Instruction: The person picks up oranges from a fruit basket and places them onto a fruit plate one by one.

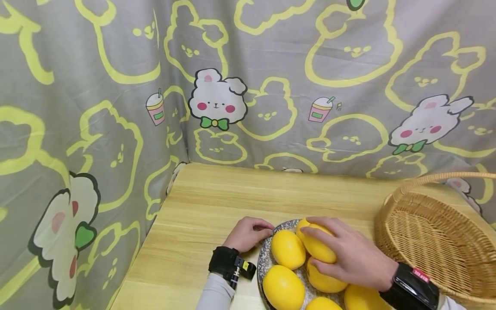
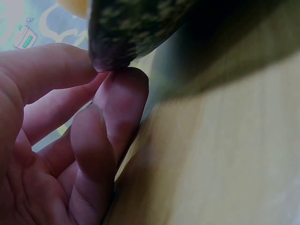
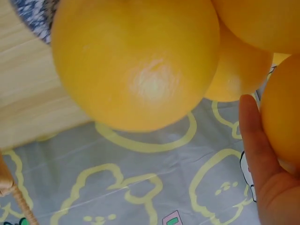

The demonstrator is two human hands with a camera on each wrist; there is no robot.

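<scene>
A speckled grey plate [image 1: 265,249] at the bottom of the head view carries several yellow-orange oranges [image 1: 284,287]. My left hand [image 1: 248,234] is at the plate's left rim. In the left wrist view its thumb and a fingertip [image 2: 124,91] meet at the plate's dark edge [image 2: 126,37], pinching it, with the other fingers curled below. Over the plate, my right hand [image 1: 350,254] grips an orange [image 1: 319,247] from its right side. The right wrist view shows a finger [image 3: 255,136] along that orange [image 3: 283,108], with other oranges close by.
To the plate's right stands a wicker basket [image 1: 395,215] with a tall arched handle [image 1: 445,175]. Both rest on a light wooden table [image 1: 186,241]. A grey curtain [image 1: 271,56] with yellow cartoon outlines hangs behind the table and along its left side.
</scene>
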